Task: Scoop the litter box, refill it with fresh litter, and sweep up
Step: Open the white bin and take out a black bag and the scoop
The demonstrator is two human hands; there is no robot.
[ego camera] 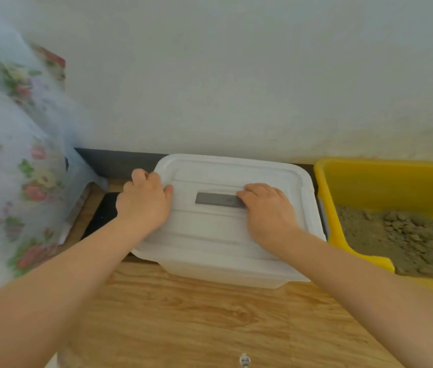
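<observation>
A white plastic bin (220,272) with a white lid (226,171) stands on the wooden floor against the wall. A grey handle (216,200) sits in the middle of the lid. My left hand (143,201) grips the lid's left edge, thumb on top and fingers curled over the rim. My right hand (269,208) rests on the lid with its fingertips on the right end of the grey handle. To the right stands a yellow litter box (328,197) holding brownish, clumpy litter (406,235).
A floral fabric (11,155) hangs at the left, down to the floor. A black flat object (102,213) lies between the fabric and the bin. A dark baseboard (119,162) runs along the white wall. Wooden floor (210,322) stretches in front.
</observation>
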